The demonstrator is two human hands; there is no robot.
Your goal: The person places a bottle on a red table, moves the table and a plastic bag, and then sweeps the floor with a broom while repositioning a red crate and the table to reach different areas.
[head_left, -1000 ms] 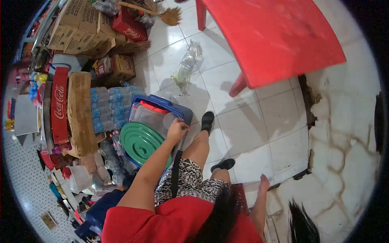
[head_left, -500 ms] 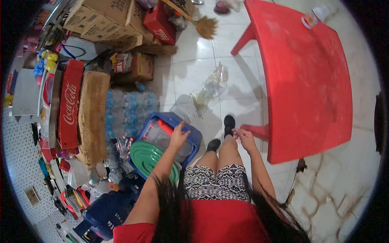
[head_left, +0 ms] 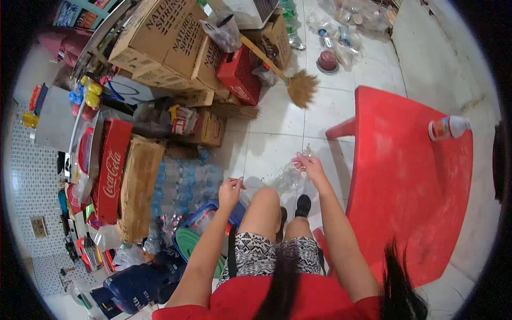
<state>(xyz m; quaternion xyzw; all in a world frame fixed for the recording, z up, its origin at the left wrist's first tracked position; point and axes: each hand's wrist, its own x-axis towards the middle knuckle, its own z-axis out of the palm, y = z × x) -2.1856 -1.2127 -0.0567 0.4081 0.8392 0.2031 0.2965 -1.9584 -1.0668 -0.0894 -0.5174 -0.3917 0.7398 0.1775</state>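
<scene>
I stand over a blue plastic bin (head_left: 209,209) with a green round lid (head_left: 185,241) leaning in it. My left hand (head_left: 230,188) hovers above the bin's far edge with its fingers curled and nothing in them. Further right, my right hand (head_left: 308,164) is raised with the fingertips pinched together. It lies over a clear plastic bag of empty bottles (head_left: 285,182) on the floor, and I cannot tell whether it holds anything. My knees and black shoes (head_left: 303,205) are below the hands.
A red plastic table (head_left: 410,186) with a small bottle (head_left: 449,127) on it stands at the right. Shrink-wrapped water bottles (head_left: 181,178), a Coca-Cola crate (head_left: 109,173), cardboard boxes (head_left: 165,42) and a broom (head_left: 301,88) crowd the left and back. A blue jug (head_left: 136,285) sits lower left.
My left hand has lifted off the blue bin. My right hand rose from beside my knee to out in front. The view tilted up and forward.
</scene>
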